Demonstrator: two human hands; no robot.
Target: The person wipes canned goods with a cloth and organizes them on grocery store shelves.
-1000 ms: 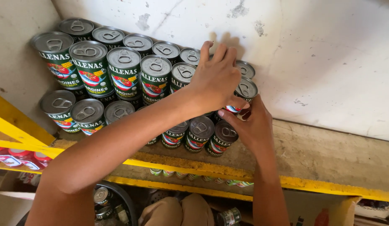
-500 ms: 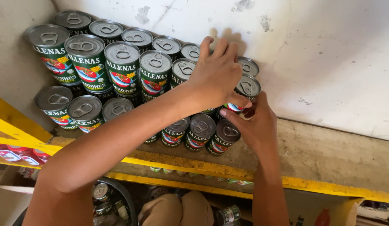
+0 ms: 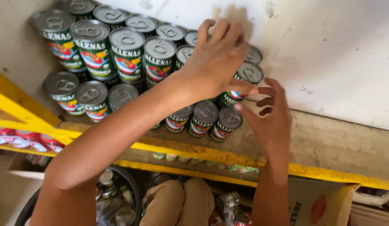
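Note:
Green tins with silver pull-tab lids (image 3: pixel 127 54) are stacked in two layers on a concrete shelf (image 3: pixel 328 142), packed against the back wall. My left hand (image 3: pixel 215 58) lies flat over the right end of the upper layer, fingers spread, thumb beside the end tin (image 3: pixel 249 73). My right hand (image 3: pixel 265 117) hovers just right of the lower-layer tins (image 3: pixel 205 119), palm open and fingers loosely curled, holding nothing and a little apart from the end tin.
A yellow rail (image 3: pixel 211 152) runs along the shelf's front edge. Below it are a dark round basket of tins (image 3: pixel 115 192), my knees (image 3: pixel 182 205), a cardboard box (image 3: pixel 320 205) and red packets (image 3: pixel 18 140) at left. A white wall (image 3: pixel 328 50) backs the shelf.
My right hand has let go of the end tin in the upper layer and drawn back to the right and down. My left hand stays pressed on the stack.

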